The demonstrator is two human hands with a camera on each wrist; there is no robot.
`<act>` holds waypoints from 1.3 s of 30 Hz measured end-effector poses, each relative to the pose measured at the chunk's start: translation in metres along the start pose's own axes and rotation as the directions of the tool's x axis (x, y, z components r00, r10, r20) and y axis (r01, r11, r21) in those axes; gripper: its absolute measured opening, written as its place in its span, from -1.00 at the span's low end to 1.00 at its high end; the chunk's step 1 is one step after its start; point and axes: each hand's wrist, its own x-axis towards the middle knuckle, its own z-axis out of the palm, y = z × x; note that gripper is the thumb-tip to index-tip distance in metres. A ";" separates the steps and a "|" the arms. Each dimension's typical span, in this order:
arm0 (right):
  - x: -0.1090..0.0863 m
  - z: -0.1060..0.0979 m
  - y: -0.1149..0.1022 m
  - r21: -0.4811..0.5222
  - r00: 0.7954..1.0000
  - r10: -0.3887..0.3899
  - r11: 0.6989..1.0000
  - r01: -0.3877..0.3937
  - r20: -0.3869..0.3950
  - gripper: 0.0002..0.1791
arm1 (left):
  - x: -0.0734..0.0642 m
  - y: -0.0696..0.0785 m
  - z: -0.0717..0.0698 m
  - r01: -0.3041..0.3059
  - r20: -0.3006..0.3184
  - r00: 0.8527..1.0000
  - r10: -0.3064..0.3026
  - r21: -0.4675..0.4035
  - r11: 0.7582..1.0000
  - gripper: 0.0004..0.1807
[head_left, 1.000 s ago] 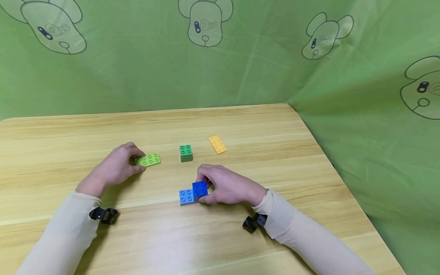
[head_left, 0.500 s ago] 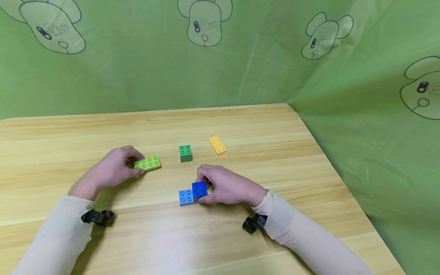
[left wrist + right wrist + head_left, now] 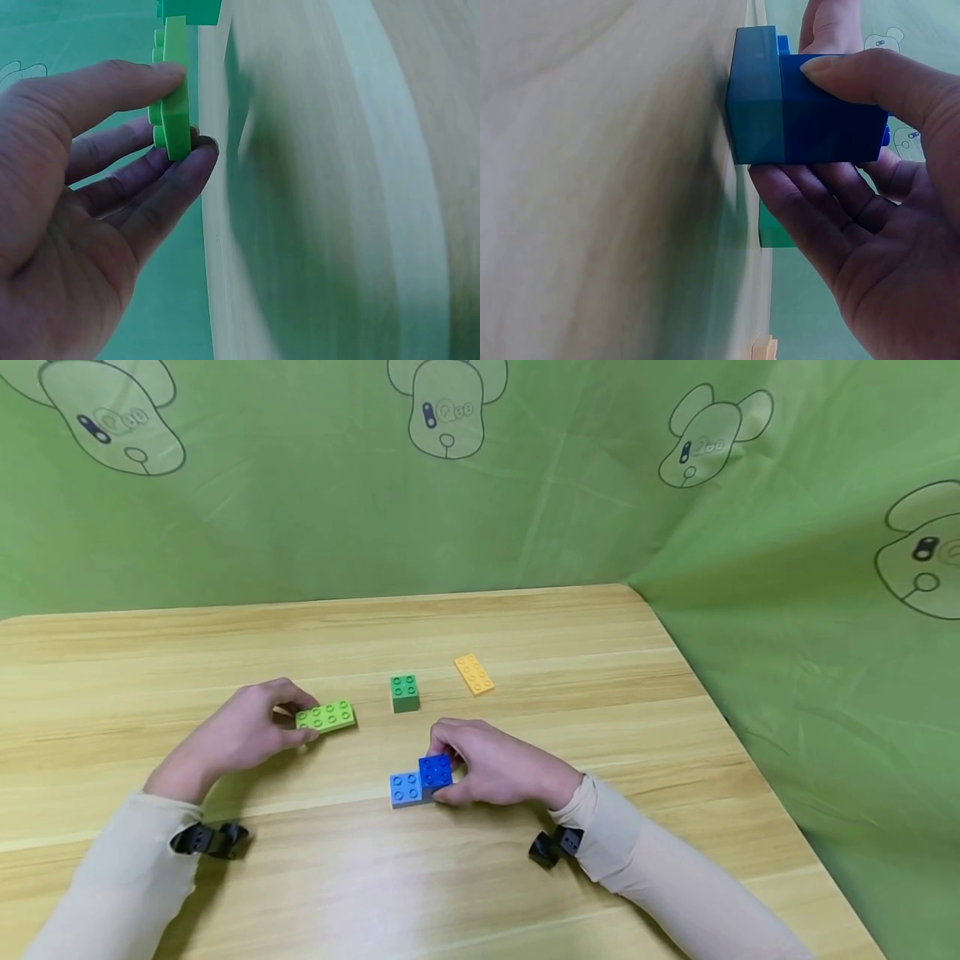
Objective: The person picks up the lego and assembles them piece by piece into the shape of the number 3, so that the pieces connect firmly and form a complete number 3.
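Note:
My left hand (image 3: 238,731) pinches a lime-green toy building plate (image 3: 327,717) by its left end, thumb on the near side. In the left wrist view the lime plate (image 3: 178,112) is clear of the table, its studs facing up and its shadow beneath. At the middle of the table, my right hand (image 3: 502,764) grips a dark blue square brick (image 3: 435,772) between thumb and fingers. That brick sits on the right half of a longer light blue brick (image 3: 406,789), whose left studs are bare. The right wrist view shows the dark blue brick (image 3: 832,112) flush on the light blue brick (image 3: 754,105).
A green square brick (image 3: 405,693) stands behind the blue pair, between the two hands. Farther back and to the right lies a flat yellow-orange plate (image 3: 474,674). Green cloth (image 3: 330,527) with mouse drawings hangs behind and to the right of the wooden table (image 3: 600,643).
My left hand has drawn slightly toward me with the lime-green plate, its wrist shifting left and nearer. My right hand and the blue bricks have stayed in place.

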 end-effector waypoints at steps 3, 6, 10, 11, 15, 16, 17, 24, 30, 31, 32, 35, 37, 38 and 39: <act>0.000 0.000 0.000 -0.001 1.000 0.003 1.000 -0.003 0.003 -0.65 | -0.002 0.002 0.001 -0.002 -0.001 1.000 0.002 -0.008 1.000 -0.63; 0.000 0.000 -0.001 -0.004 1.000 0.006 1.000 -0.006 0.006 -0.65 | -0.004 0.004 0.002 -0.015 -0.001 1.000 0.015 -0.022 1.000 -0.63; 0.000 0.001 0.000 -0.007 1.000 0.009 1.000 -0.009 0.007 -0.65 | -0.007 0.008 0.004 -0.039 0.003 0.999 0.039 -0.041 0.998 -0.64; 0.000 0.001 0.000 -0.008 1.000 0.009 1.000 -0.009 0.007 -0.65 | -0.008 0.009 0.004 -0.041 0.002 0.999 0.041 -0.041 0.998 -0.65; 0.002 0.001 0.000 -0.002 1.000 0.006 1.000 -0.006 0.005 -0.65 | -0.009 0.010 0.003 -0.043 0.000 0.999 0.043 -0.029 0.999 -0.67; 0.002 0.001 0.000 -0.001 1.000 0.005 1.000 -0.005 0.004 -0.65 | -0.010 0.011 0.002 -0.044 -0.001 0.999 0.044 -0.025 0.999 -0.67; 0.003 0.001 0.000 0.000 1.000 0.003 1.000 -0.003 0.003 -0.65 | -0.010 0.011 0.002 -0.042 -0.002 0.999 0.042 -0.018 0.999 -0.68; 0.001 -0.001 -0.001 0.006 1.000 0.014 1.000 -0.014 0.013 -0.65 | -0.012 0.017 0.001 -0.044 0.000 0.999 0.044 -0.043 0.998 -0.64; 0.001 -0.002 -0.001 0.008 1.000 0.012 1.000 -0.012 0.018 -0.65 | -0.013 0.017 0.004 -0.062 -0.019 0.998 0.061 -0.045 0.997 -0.68; 0.001 -0.002 -0.001 0.008 1.000 0.011 1.000 -0.011 0.017 -0.66 | -0.013 0.017 0.004 -0.062 -0.022 0.998 0.061 -0.044 0.997 -0.68; 0.001 -0.002 -0.001 0.008 1.000 0.011 1.000 -0.011 0.017 -0.66 | -0.013 0.017 0.005 -0.066 -0.023 0.998 0.065 -0.045 0.997 -0.68; 0.001 -0.002 -0.001 0.009 1.000 0.010 1.000 -0.010 0.015 -0.65 | -0.014 0.019 0.005 -0.076 -0.026 0.997 0.075 -0.044 0.996 -0.68; 0.002 -0.001 -0.001 0.008 1.000 0.010 1.000 -0.010 0.015 -0.65 | -0.014 0.021 0.005 -0.092 -0.033 0.995 0.091 -0.035 0.995 -0.69; 0.002 -0.001 -0.001 0.008 1.000 0.009 1.000 -0.009 0.015 -0.65 | -0.015 0.022 0.005 -0.100 -0.037 0.994 0.099 -0.030 0.995 -0.69; 0.002 -0.001 -0.001 0.009 1.000 0.008 1.000 -0.008 0.017 -0.65 | -0.016 0.024 0.006 -0.107 -0.040 0.994 0.106 -0.026 0.994 -0.69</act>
